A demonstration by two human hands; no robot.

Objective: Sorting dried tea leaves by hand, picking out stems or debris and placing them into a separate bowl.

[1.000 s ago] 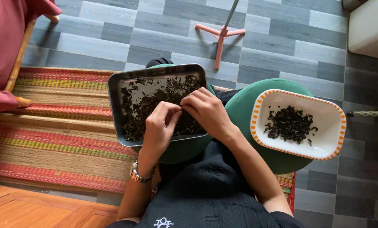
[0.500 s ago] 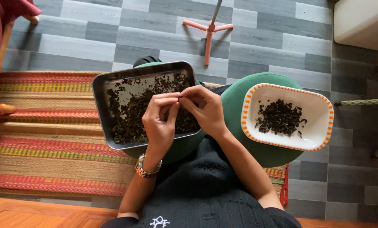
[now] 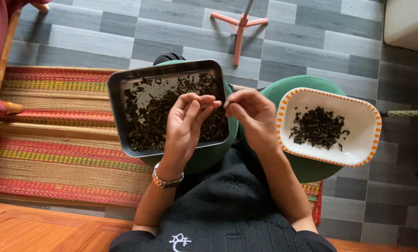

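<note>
Two hands meet above the tray of dried leaves: right hand pinches a leaf bit, left hand fingers loosely curled. Right hand has shifted toward the dish.

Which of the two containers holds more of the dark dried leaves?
The dark metal tray, under the left hand. Leaves cover most of its floor, while the white dish with the orange rim holds only one small pile.
</note>
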